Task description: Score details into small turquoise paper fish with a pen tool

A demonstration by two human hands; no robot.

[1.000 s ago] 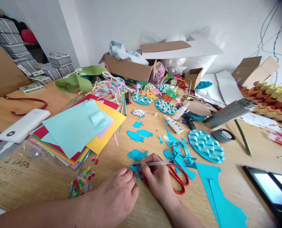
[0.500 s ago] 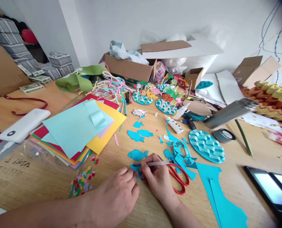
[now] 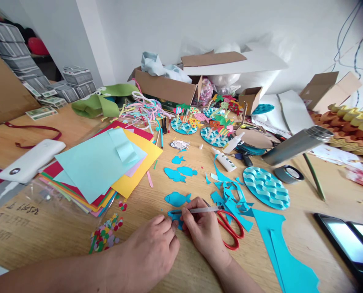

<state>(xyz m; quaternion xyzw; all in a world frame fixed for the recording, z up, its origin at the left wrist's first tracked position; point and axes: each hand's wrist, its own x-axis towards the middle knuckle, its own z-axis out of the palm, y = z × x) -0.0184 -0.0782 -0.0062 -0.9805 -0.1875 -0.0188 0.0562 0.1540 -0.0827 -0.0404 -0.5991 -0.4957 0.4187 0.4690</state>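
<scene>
Your right hand [image 3: 204,232] has its grip closed around a thin pen [image 3: 199,210], with the tip down on a blue paper fish [image 3: 172,214]. The fish lies on the table [image 3: 62,240] near the middle of its near edge. Your left hand [image 3: 150,252] grips nothing; its fingertips press down on the same fish. A second blue fish [image 3: 177,199] lies just beyond, and red scissors [image 3: 230,230] lie beside your right hand.
</scene>
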